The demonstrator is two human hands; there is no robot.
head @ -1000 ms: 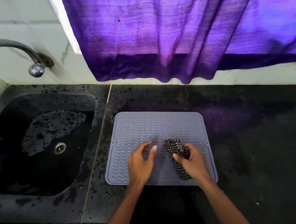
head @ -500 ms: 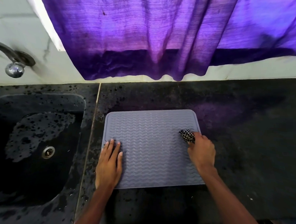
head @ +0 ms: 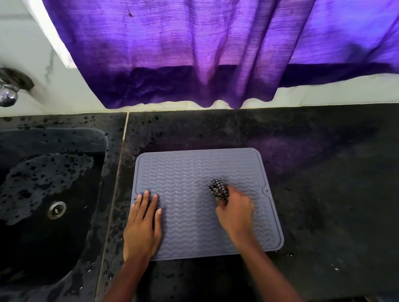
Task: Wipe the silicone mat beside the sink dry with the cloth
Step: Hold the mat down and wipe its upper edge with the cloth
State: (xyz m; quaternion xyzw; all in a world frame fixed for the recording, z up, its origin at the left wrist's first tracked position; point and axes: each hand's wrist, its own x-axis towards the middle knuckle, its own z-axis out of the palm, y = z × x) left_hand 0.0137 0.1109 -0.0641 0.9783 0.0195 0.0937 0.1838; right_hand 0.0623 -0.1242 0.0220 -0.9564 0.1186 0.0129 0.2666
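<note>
A grey silicone mat (head: 188,173) with a wavy ribbed surface lies flat on the black counter, just right of the sink. My left hand (head: 143,226) rests flat on the mat's near left corner, fingers straight. My right hand (head: 235,212) grips a bunched black-and-white checked cloth (head: 219,190) and presses it on the mat's middle right part. Most of the cloth is hidden inside my fist.
A wet black sink (head: 41,200) with a metal drain (head: 56,210) lies left of the mat. A steel tap (head: 4,92) juts from the white wall at the far left. A purple curtain (head: 187,46) hangs over the counter's back edge. Water drops speckle the black counter (head: 330,192).
My right hand has drawn the cloth from the mat's right edge leftward toward its middle. My left hand moved to the near left corner and stays flat there.
</note>
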